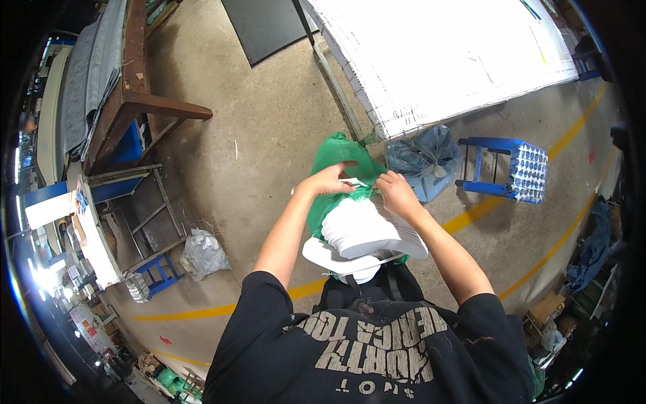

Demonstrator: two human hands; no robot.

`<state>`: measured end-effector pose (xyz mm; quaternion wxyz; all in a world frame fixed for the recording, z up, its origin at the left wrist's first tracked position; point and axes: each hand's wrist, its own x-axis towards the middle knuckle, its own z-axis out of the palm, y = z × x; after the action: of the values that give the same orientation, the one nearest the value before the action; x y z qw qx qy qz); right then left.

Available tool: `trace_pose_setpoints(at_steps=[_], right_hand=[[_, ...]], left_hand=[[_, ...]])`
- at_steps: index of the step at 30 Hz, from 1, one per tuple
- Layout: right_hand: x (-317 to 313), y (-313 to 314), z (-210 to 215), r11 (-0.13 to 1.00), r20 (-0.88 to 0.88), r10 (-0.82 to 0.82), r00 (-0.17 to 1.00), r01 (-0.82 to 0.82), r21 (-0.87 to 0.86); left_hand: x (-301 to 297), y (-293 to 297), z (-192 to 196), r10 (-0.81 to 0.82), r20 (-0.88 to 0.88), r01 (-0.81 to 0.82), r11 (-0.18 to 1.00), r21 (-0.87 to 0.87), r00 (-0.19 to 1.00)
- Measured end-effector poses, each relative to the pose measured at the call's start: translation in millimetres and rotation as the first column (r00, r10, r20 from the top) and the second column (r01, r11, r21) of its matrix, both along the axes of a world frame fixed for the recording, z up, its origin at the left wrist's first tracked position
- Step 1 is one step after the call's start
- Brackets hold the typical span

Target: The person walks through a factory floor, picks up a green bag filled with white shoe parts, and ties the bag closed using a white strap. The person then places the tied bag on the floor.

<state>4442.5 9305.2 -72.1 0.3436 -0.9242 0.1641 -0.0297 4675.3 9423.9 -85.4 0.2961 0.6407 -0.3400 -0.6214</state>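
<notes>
The big white table (444,54) fills the top of the view. Below it, toward the person, a green bag (336,158) hangs open over the floor. Right of the green bag sits a blue bag (424,158), and past that a blue stool (505,168) lies on its side. A stack of white pieces (367,232) pokes out of the green bag, close to the person's tummy. The left hand (330,180) pinches the bag's top edge. The right hand (397,192) grips the same edge, beside it.
</notes>
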Motion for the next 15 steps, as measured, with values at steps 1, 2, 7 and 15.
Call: trace_pose_setpoints(at_steps=[1,2,7,15], right_hand=[[1.4,1.6,-2.7,1.000,0.025,-0.016,1.000,0.015,0.021],[0.9,-0.4,-5.0,0.998,0.018,-0.013,1.000,0.012,0.059],[5.1,-6.6,-7.0,0.989,-0.009,-0.024,1.000,0.025,0.145],[7.7,-10.5,0.9,0.985,0.011,0.153,0.988,-0.154,0.074]], left_hand=[[-5.0,-1.9,0.4,-0.047,0.039,0.047,0.999,-0.004,0.998],[-11.0,-5.8,-0.6,-0.103,0.098,0.105,0.994,-0.017,0.990],[-22.7,-14.5,-18.4,0.216,0.357,-0.238,0.971,0.018,0.909],[-33.0,0.5,-74.1,0.346,0.810,-0.616,0.788,0.023,0.473]])
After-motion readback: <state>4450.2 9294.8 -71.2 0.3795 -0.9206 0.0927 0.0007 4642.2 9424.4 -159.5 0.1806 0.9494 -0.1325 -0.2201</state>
